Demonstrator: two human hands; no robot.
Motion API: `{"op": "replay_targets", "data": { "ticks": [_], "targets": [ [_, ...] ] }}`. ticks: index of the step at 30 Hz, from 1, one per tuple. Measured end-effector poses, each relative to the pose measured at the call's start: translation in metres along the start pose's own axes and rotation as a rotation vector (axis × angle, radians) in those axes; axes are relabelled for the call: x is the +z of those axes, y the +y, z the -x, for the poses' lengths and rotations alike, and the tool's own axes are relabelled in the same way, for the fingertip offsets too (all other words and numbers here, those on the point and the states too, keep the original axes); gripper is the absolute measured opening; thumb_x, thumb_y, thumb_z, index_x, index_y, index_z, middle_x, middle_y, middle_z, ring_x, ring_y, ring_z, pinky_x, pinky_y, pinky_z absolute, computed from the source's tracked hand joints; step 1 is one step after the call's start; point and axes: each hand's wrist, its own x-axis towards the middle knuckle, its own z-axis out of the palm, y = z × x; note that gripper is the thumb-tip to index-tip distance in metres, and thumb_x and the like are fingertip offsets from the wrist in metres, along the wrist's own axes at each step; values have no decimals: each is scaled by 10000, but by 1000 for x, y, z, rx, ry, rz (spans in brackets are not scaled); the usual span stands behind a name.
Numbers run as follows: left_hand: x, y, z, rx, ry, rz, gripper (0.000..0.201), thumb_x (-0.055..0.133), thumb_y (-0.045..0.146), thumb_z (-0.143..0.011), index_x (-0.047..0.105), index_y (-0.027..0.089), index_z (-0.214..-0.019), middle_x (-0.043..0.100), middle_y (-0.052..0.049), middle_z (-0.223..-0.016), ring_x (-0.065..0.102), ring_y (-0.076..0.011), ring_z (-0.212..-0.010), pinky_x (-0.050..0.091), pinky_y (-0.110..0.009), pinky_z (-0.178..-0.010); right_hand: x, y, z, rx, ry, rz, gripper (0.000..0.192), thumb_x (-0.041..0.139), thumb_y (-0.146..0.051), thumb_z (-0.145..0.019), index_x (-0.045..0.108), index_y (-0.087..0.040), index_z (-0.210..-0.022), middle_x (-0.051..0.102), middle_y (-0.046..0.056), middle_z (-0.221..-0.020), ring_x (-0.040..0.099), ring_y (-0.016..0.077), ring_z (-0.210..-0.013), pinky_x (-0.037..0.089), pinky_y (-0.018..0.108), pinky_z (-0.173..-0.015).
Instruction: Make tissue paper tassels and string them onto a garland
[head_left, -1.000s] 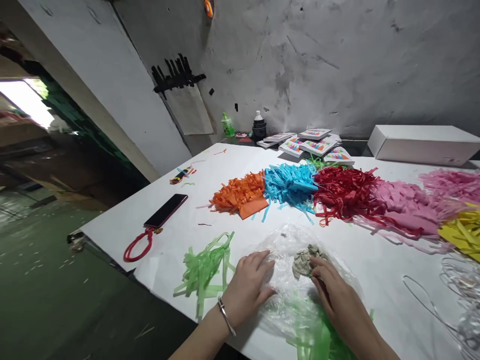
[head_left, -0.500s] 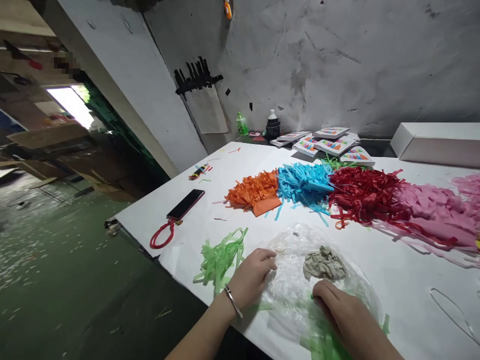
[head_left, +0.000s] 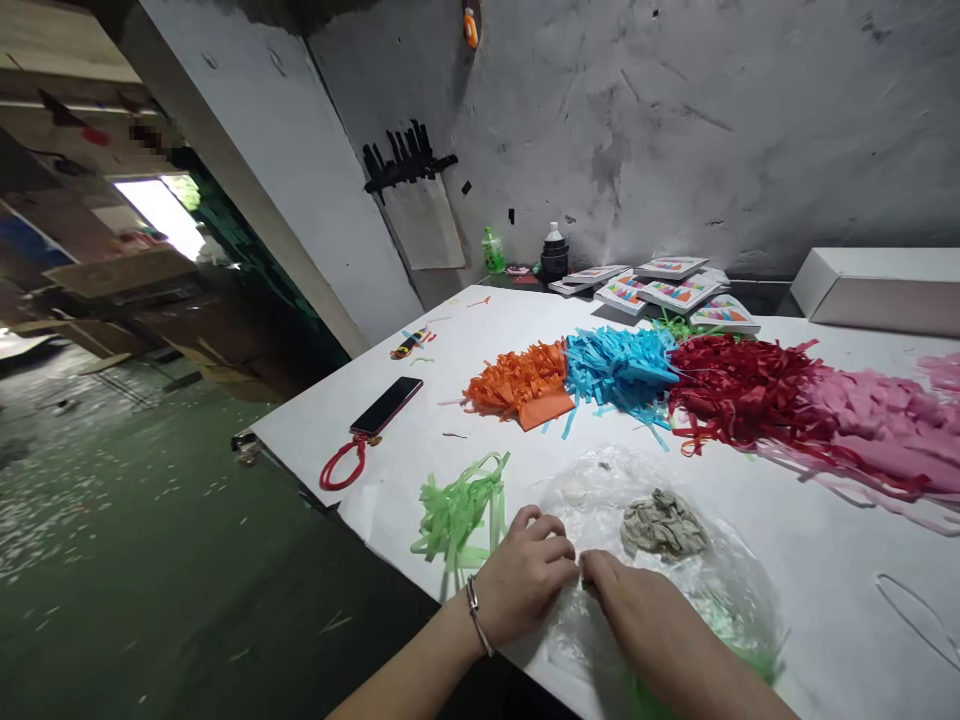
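Note:
A crumpled clear plastic sheet (head_left: pixel 600 500) lies on the white table (head_left: pixel 810 560) near its front edge. A grey-brown wad of paper (head_left: pixel 663 523) rests on it. My left hand (head_left: pixel 525 580) and my right hand (head_left: pixel 637 620) meet at the sheet's near edge, fingertips together and pinching the plastic. My left wrist carries a thin metal bangle. Green paper strips (head_left: pixel 459 508) lie just left of my left hand, and more green strips show under the plastic at the lower right.
Behind the sheet run shredded-paper heaps: orange (head_left: pixel 519 380), blue (head_left: pixel 619 365), red (head_left: pixel 739 385), pink (head_left: pixel 877 415). A phone (head_left: pixel 386 405) with a red loop lies at the left. Colourful booklets (head_left: pixel 664 285), bottles (head_left: pixel 553 250) and a white box (head_left: pixel 877 290) stand near the wall.
My right hand left the wad and slid left along the plastic to meet my left hand, which curled from flat into a pinch. The view shifted left.

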Motion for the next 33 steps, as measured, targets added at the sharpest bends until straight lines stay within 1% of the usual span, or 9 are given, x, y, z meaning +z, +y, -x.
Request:
{"op": "replay_targets", "data": {
  "ticks": [3, 7, 11, 14, 20, 24, 28, 31, 33],
  "targets": [
    [-13, -6, -3, -127, -7, -97, 71, 597, 180, -910, 634, 200, -853, 707, -24, -891, 583, -247, -996, 293, -494, -990, 0, -2, -8, 117, 6, 124, 294, 397, 41, -791, 543, -207, -852, 672, 47, -784, 645, 181, -527, 232, 296, -426],
    [-31, -14, -10, -258, 41, -180, 126, 561, 196, -968, 639, 219, -1064, 715, -36, -992, 579, -271, -1013, 259, -554, -1018, -5, 6, -7, 194, 41, 197, 347, 346, 66, -785, 541, -203, -887, 679, 86, -918, 606, 159, -476, 104, 335, -429],
    [-37, -19, -18, -215, 56, -156, 118, 590, 264, -962, 661, 217, -1044, 682, -61, -979, 567, -268, -981, 314, -512, -977, -10, 11, 0, 102, 37, 155, 308, 382, 44, -777, 502, -235, -831, 633, 21, -815, 619, 181, -546, 193, 321, -452],
    [-36, -24, -20, -159, 83, -43, 106, 584, 202, -948, 688, 219, -939, 656, -58, -908, 563, -245, -912, 331, -489, -960, -7, 16, 9, 90, 72, 98, 250, 352, -30, -897, 491, -238, -912, 633, 15, -890, 638, 174, -613, 325, 294, -494],
    [-39, -22, -19, -163, 191, 187, 189, 511, 167, -947, 694, 208, -920, 677, -64, -887, 573, -224, -877, 403, -416, -879, -7, 27, 24, 64, 345, -297, 156, 317, -237, -1038, 471, -258, -1032, 633, 57, -1062, 676, 167, -861, 522, 266, -677],
    [-43, -20, -29, -262, 321, 388, 231, 488, 261, -979, 692, 183, -904, 683, -79, -879, 615, -209, -840, 476, -366, -804, -11, 15, 21, 35, 571, -276, 143, 390, -200, -1008, 514, -241, -1067, 555, 143, -1322, 610, 228, -1175, 547, 334, -871],
    [-45, -34, -53, -343, 418, 613, 331, 470, 375, -1008, 692, 138, -943, 693, -64, -747, 663, -166, -666, 543, -308, -676, 0, 1, 6, -134, 421, -194, 221, 387, -133, -980, 581, -216, -1046, 630, 132, -1281, 624, 224, -1163, 541, 364, -944],
    [-46, -45, -72, -341, 475, 722, 397, 440, 413, -1020, 643, 105, -1165, 739, -143, -992, 727, -220, -878, 586, -354, -776, 12, 9, -8, -61, 362, -154, 257, 373, -69, -948, 598, -193, -965, 596, 140, -1360, 609, 237, -1212, 538, 381, -973],
    [-44, -44, -78, -331, 515, 727, 424, 537, 394, -979, 566, 141, -1318, 632, -179, -1313, 636, -280, -1180, 532, -441, -972, 18, 23, -15, 52, 375, -128, 258, 361, -55, -940, 594, -165, -960, 532, 200, -1418, 555, 292, -1285, 520, 447, -998]
  ]
}}
